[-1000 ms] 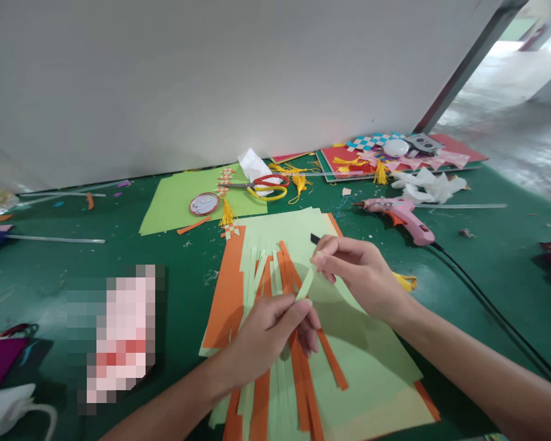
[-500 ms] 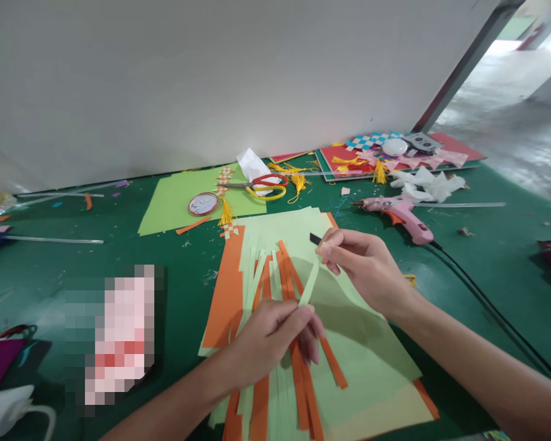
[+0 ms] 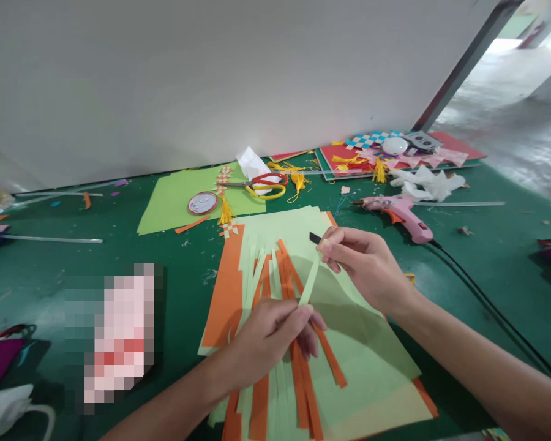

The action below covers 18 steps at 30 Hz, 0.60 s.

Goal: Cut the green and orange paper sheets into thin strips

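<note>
A pale green paper strip [image 3: 310, 282] slants between my two hands. My left hand [image 3: 284, 327] pinches its lower end between thumb and forefinger. At the upper end, my right hand [image 3: 358, 260] is closed on the strip, and a small black piece [image 3: 314, 237] sticks out past its fingertips. Under my hands lie large pale green sheets [image 3: 367, 392] over orange paper [image 3: 224, 294]. Several loose orange strips [image 3: 333, 358] and green strips [image 3: 275, 398] are spread on top, partly hidden by my left hand.
Scissors [image 3: 269, 187] and a round tin [image 3: 202, 203] sit on a green sheet [image 3: 165, 196] at the back. A pink glue gun [image 3: 408, 220] with its cord lies right. Tassels [image 3: 298, 180] and crumpled tissue [image 3: 427, 184] are beyond. A blurred pink object [image 3: 123, 337] is at left.
</note>
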Each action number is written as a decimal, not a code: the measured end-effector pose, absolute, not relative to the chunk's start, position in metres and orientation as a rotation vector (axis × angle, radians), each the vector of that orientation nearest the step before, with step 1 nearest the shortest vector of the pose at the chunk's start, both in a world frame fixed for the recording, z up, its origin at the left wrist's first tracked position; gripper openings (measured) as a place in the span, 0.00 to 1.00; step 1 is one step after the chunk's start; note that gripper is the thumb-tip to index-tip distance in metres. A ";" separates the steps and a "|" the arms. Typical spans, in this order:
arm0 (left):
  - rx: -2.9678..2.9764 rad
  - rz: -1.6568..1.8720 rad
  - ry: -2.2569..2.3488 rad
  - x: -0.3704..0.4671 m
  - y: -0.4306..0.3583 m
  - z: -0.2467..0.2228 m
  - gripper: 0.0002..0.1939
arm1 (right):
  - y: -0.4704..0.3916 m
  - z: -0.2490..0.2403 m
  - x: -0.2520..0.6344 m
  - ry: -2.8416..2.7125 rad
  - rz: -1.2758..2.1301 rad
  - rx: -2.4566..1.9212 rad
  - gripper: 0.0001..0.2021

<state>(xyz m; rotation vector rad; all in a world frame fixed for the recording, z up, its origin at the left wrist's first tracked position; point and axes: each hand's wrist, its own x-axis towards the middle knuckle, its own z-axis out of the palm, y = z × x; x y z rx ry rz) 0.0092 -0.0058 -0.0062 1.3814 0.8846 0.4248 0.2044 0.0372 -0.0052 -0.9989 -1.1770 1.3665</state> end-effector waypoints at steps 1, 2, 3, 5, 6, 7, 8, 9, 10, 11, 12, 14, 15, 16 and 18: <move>1.386 0.430 0.896 0.009 -0.006 -0.006 0.20 | 0.038 -0.005 0.204 -1.166 1.365 -1.003 0.10; 1.390 0.433 0.901 0.009 -0.005 -0.006 0.20 | 0.038 -0.005 0.205 -1.157 1.361 -1.004 0.10; 1.390 0.433 0.904 0.009 -0.005 -0.006 0.20 | 0.038 -0.005 0.205 -1.152 1.360 -1.005 0.10; 1.388 0.424 0.902 0.009 -0.006 -0.006 0.21 | 0.038 -0.004 0.206 -1.151 1.358 -1.005 0.09; 1.387 0.417 0.902 0.009 -0.006 -0.006 0.21 | 0.038 -0.004 0.206 -1.151 1.356 -1.005 0.09; 1.385 0.409 0.901 0.009 -0.006 -0.006 0.22 | 0.039 -0.004 0.207 -1.152 1.355 -1.006 0.09; 1.382 0.405 0.900 0.009 -0.006 -0.006 0.23 | 0.039 -0.003 0.207 -1.152 1.355 -1.010 0.09; 1.380 0.402 0.895 0.008 -0.007 -0.007 0.23 | 0.039 -0.003 0.207 -1.152 1.355 -1.012 0.09; 1.379 0.403 0.889 0.008 -0.007 -0.007 0.23 | 0.039 -0.003 0.207 -1.151 1.354 -1.013 0.09; 1.378 0.407 0.880 0.008 -0.007 -0.007 0.24 | 0.039 -0.003 0.207 -1.151 1.356 -1.013 0.09; 1.378 0.410 0.872 0.008 -0.007 -0.008 0.24 | 0.039 -0.003 0.208 -1.150 1.358 -1.012 0.09; 1.378 0.414 0.860 0.008 -0.007 -0.008 0.24 | 0.039 -0.003 0.208 -1.148 1.355 -1.012 0.09; 1.378 0.415 0.859 0.008 -0.007 -0.008 0.25 | 0.039 -0.003 0.208 -1.146 1.354 -1.013 0.09; 1.377 0.415 0.857 0.009 -0.007 -0.008 0.25 | 0.039 -0.003 0.208 -1.145 1.353 -1.013 0.09; 1.373 0.415 0.855 0.010 -0.007 -0.007 0.26 | 0.040 -0.003 0.209 -1.145 1.352 -1.012 0.09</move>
